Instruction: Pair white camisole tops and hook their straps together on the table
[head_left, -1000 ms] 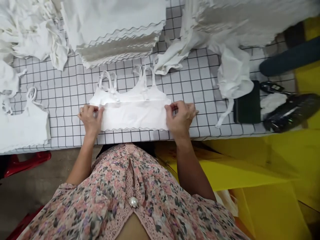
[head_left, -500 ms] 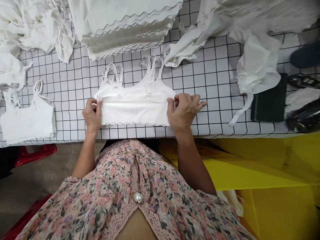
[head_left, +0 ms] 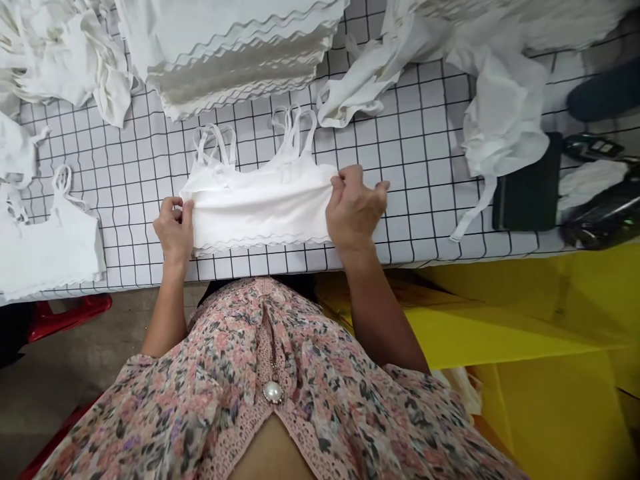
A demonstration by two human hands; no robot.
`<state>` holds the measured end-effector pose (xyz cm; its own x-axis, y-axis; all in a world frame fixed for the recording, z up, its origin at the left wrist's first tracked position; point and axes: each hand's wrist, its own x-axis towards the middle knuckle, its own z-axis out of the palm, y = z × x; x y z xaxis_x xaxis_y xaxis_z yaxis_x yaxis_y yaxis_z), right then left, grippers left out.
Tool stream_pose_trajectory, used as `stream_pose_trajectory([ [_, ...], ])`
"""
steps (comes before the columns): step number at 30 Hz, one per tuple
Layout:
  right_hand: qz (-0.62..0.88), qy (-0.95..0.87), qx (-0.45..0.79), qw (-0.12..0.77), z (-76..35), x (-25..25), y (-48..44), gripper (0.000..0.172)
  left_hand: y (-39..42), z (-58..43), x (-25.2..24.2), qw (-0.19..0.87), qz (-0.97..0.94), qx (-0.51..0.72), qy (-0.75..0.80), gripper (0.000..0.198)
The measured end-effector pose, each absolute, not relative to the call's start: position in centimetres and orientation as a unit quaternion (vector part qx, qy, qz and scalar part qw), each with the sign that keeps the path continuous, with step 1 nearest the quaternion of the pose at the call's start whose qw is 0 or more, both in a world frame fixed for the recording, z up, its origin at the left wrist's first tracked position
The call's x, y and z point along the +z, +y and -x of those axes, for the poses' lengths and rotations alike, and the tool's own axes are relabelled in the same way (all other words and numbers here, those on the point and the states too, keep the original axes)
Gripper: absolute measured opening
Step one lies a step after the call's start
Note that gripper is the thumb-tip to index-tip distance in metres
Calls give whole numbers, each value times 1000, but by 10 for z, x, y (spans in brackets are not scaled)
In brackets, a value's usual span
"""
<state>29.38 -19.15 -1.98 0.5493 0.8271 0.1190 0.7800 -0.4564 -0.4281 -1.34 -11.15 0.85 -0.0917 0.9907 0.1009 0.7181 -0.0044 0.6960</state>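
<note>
A white strappy crop top [head_left: 260, 207] lies flat near the front edge of a table covered in a white cloth with a black grid [head_left: 400, 160]. Its straps point away from me and its scalloped hem faces me. My left hand [head_left: 174, 230] pinches the top's left side, fingers closed on the fabric. My right hand [head_left: 354, 210] grips the right side, fingers curled over the edge.
A tall stack of folded white tops [head_left: 235, 53] sits behind. Loose white garments [head_left: 500, 113] lie at the right and at the far left, and another flat top [head_left: 50, 247] at the left. A black box [head_left: 527, 183] and dark objects sit right. Yellow boxes [head_left: 525, 347] stand below.
Both hands have stayed on the top's sides and shifted it slightly away from me; the fabric between them now bunches a little more.
</note>
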Motion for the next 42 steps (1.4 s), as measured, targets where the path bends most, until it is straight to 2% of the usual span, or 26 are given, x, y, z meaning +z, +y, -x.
stream_pose_trajectory([
  [9, 853, -488, 63, 173, -298, -21, -189, 35, -113, 18, 15, 218, -631, 255, 699, 16],
  [14, 853, -490, 51, 169, -300, -30, -192, 34, -111, 13, 19, 260, -621, 234, 701, 29],
  [19, 853, -487, 39, 185, -303, -42, -192, 37, -108, 14, 10, 195, -634, 253, 704, 35],
  [23, 837, -505, -1, 210, -305, -40, -195, 42, -112, 23, 2, 134, -663, 265, 687, 23],
  [25, 812, -531, -32, 240, -295, -34, -200, 47, -120, 18, -2, 87, -720, 295, 622, 19],
  [27, 767, -589, -32, 253, -277, -28, -206, 50, -131, 7, -8, 84, -807, 291, 507, 11],
  [30, 674, -710, 36, 199, -249, -23, -220, 57, -148, -13, -18, 110, -901, 214, 362, 31],
  [32, 653, -740, 74, 142, -242, -24, -230, 68, -155, -18, -24, 105, -918, 162, 347, 49],
  [35, 707, -696, 78, 97, -250, -23, -240, 87, -158, -15, -27, 119, -910, 126, 377, 68],
  [38, 729, -675, 77, 82, -258, -17, -235, 94, -156, -12, -26, 155, -896, 117, 399, 74],
  [42, 721, -680, 117, 66, -262, -17, -216, 87, -157, -12, -26, 177, -876, 122, 431, 75],
])
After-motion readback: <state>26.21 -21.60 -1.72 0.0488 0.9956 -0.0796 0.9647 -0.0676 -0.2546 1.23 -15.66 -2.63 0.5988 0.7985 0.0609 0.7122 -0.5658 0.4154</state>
